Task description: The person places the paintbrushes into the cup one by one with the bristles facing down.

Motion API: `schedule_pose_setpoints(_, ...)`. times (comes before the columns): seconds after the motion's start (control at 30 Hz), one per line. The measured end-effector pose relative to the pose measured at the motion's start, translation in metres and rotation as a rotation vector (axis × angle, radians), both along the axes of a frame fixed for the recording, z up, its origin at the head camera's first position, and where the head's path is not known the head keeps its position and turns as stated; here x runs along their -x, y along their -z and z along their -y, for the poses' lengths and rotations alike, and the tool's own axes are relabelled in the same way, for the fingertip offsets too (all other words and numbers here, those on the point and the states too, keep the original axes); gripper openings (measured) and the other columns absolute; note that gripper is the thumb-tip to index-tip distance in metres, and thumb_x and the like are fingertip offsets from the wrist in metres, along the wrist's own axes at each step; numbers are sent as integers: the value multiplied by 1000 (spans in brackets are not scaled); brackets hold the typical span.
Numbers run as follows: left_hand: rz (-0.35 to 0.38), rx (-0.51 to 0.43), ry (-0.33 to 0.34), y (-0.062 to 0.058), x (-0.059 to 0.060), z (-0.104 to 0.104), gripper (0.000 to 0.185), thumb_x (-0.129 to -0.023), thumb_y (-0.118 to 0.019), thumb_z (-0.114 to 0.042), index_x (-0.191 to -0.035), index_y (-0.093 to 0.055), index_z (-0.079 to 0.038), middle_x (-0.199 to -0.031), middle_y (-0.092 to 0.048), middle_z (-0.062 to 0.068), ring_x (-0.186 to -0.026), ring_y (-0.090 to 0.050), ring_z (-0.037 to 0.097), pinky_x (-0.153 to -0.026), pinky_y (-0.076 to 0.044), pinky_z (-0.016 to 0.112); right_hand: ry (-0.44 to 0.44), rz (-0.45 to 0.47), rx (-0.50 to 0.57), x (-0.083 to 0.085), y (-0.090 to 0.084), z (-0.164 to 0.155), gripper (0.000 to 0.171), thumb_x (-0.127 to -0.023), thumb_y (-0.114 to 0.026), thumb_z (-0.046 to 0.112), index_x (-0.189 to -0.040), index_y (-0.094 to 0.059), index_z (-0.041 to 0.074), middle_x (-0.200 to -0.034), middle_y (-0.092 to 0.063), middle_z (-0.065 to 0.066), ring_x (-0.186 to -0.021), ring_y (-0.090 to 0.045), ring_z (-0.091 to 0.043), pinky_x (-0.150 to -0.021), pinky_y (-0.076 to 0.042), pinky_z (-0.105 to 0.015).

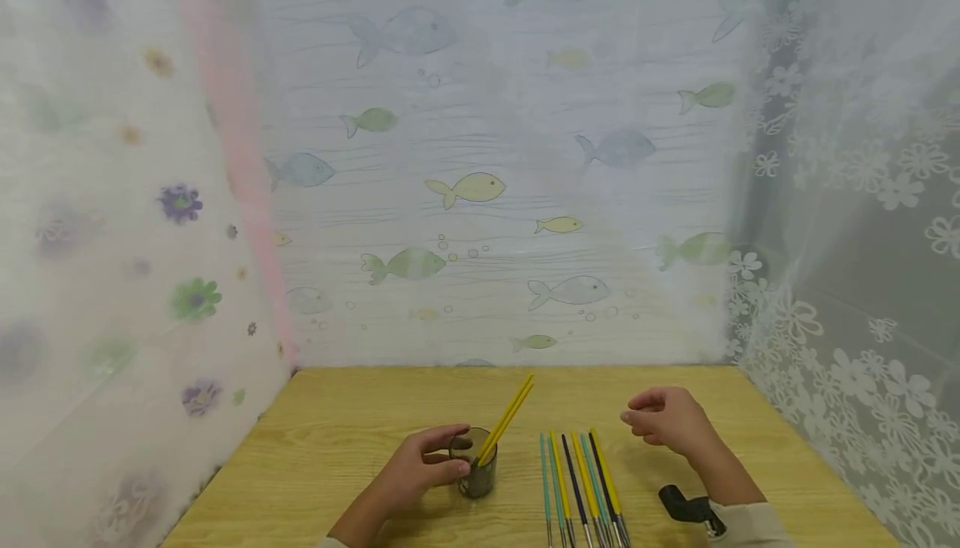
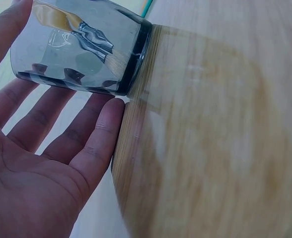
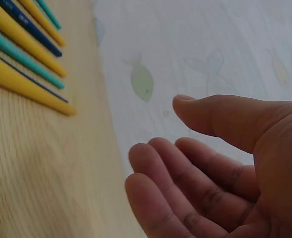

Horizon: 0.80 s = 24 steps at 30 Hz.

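The smooth, likely breakable glass (image 1: 476,471) is grasped around its wall by the left hand (image 1: 417,473), while the right hand (image 1: 667,419) is held relaxed and empty.

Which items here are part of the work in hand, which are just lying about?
In the work:
- left hand gripping the glass cup
- two yellow brushes standing in the cup
- row of brushes on the table
- right hand, empty, above the table

Lying about:
- black wrist camera
- fish-print curtain

Brushes (image 1: 581,490) cut off at frame btm; bristles unseen.
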<state>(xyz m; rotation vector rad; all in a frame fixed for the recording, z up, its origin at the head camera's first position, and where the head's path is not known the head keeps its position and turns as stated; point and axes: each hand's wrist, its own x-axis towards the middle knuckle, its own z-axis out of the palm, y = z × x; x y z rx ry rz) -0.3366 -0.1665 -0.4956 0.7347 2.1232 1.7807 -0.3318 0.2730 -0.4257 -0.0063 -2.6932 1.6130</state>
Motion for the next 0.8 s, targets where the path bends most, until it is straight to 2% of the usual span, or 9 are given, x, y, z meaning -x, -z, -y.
schedule_pose_setpoints(0.23, 6, -8, -3, 0, -1, 0, 63, -102, -69, -25, -157, -45, -8, -150, -52, 25, -129, -62, 37, -95, -60, 41, 3, 58, -19, 4, 8, -16, 50, -95, -78, 25, -128, -64, -10, -107, -74, -15, -92, -75, -31, -79, -63, -45)
schedule_pose_setpoints(0.53, 19, -21, -4, 0, -1, -1, 63, -101, -70, -25, -157, -45, -8, -151, -50, 28, -129, -62, 37, -95, -60, 40, 12, 127, -67, 3, 19, -22, 37, -93, -78, 22, -115, -72, -8, -96, -76, -12, -80, -74, -23, -72, -64, -41)
schedule_pose_setpoints(0.8, 5, -15, -11, -1, -2, -1, 64, -101, -71, -26, -157, -45, -9, -149, -53, 25, -128, -63, 36, -95, -60, 40, -129, 173, -72, 4, 34, -23, 29, -93, -77, 17, -107, -76, -8, -82, -76, -9, -68, -70, -16, -61, -60, -33)
